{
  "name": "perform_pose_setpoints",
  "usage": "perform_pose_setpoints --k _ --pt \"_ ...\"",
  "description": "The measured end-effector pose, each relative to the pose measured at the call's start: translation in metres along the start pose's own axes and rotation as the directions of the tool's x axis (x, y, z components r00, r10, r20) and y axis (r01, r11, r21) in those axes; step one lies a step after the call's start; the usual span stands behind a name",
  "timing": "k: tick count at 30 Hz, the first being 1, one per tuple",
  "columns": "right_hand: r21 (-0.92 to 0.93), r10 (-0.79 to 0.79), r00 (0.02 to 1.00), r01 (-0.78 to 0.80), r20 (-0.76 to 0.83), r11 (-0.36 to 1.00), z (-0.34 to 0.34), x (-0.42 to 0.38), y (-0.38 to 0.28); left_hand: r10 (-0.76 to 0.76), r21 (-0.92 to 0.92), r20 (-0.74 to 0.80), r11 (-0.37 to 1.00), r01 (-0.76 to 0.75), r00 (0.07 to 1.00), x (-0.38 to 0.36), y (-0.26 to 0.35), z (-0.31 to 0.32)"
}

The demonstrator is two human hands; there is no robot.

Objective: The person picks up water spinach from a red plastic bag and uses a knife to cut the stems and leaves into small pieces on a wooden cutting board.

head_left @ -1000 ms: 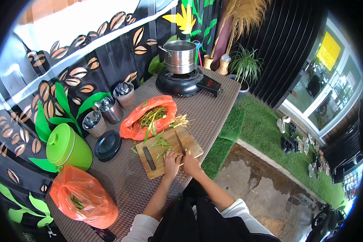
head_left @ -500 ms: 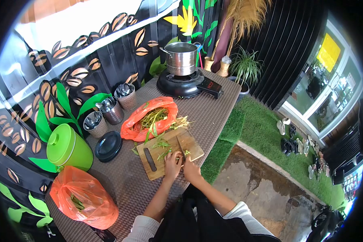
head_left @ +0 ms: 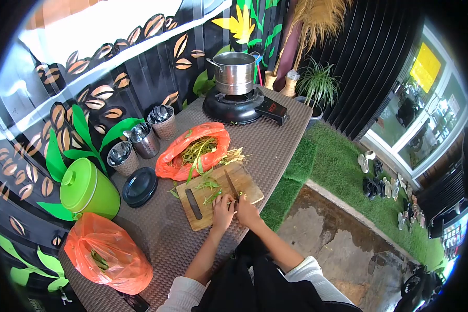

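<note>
My right hand (head_left: 248, 212) is closed around the handle of a knife (head_left: 230, 182), whose blade points away over the wooden cutting board (head_left: 200, 222). Beside it, my left hand (head_left: 223, 210) has its fingers bent and pressed together low over the board; a pale bit of stem shows near them, mostly hidden. Loose green leaves (head_left: 209, 184) lie on the board's far left part, and a few chopped bits sit by the blade. Just behind the board, an opened orange plastic bag (head_left: 166, 165) holds long green stems (head_left: 200, 151), with pale root ends sticking out to the right.
A steel pot (head_left: 234, 78) stands on a black portable gas stove (head_left: 229, 110) at the table's far end. Along the wall are several cutlery cups (head_left: 144, 141), dark plates (head_left: 140, 188) and a lidded green bucket (head_left: 91, 190). Another orange bag (head_left: 112, 255) sits front left.
The knife has shifted slightly left and its blade looks more tilted, with my right hand turned a little. My left hand stays nearly in place.
</note>
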State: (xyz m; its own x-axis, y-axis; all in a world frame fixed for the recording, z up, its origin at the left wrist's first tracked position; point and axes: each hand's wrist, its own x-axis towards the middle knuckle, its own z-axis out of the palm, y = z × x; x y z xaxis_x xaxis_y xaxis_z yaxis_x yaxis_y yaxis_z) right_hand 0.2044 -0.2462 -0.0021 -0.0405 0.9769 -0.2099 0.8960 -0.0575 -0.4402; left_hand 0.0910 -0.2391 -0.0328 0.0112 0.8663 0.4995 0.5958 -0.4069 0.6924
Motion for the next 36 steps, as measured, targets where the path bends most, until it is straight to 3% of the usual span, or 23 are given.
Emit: perform_pose_setpoints --k 3,5,12,17,19,23,25,28,36 --pt "0.018 -0.048 0.998 0.048 -0.035 0.999 -0.002 -0.008 -0.004 -0.004 -0.01 -0.023 1.0 0.004 1.0 0.001 0.001 -0.001" --pt "0.004 0.035 0.999 -0.035 -0.012 0.999 -0.004 -0.02 -0.015 -0.022 -0.026 -0.031 0.999 0.021 0.999 0.003 0.003 -0.001" --pt "0.027 -0.001 0.998 0.002 -0.058 1.0 -0.001 -0.009 -0.01 -0.081 -0.073 -0.016 0.994 0.08 0.997 0.003 0.005 -0.005" --pt "0.029 0.09 0.994 -0.088 -0.065 0.996 -0.008 -0.015 -0.012 -0.124 -0.049 0.01 0.991 0.125 0.992 0.002 0.005 -0.004" --pt "0.042 0.084 0.994 -0.081 -0.071 0.996 -0.009 -0.015 -0.007 0.0 -0.005 -0.004 1.0 0.0 1.0 0.001 0.006 -0.002" --pt "-0.07 -0.001 0.998 -0.003 -0.064 0.998 -0.009 -0.005 0.009 0.048 -0.047 0.05 0.998 -0.046 0.998 0.005 0.006 -0.001" --pt "-0.105 -0.043 0.996 0.035 -0.072 0.994 -0.01 -0.005 0.011 -0.087 -0.222 0.081 0.97 0.103 0.993 0.007 0.007 -0.003" --pt "-0.143 -0.074 0.996 0.065 -0.058 0.988 -0.013 -0.007 0.012 -0.054 -0.116 -0.009 0.992 0.053 0.998 0.009 0.001 -0.002" --pt "-0.133 -0.01 0.998 0.002 -0.058 0.991 -0.003 -0.007 0.003 -0.016 -0.057 0.02 0.998 0.018 1.0 0.007 0.003 -0.003"
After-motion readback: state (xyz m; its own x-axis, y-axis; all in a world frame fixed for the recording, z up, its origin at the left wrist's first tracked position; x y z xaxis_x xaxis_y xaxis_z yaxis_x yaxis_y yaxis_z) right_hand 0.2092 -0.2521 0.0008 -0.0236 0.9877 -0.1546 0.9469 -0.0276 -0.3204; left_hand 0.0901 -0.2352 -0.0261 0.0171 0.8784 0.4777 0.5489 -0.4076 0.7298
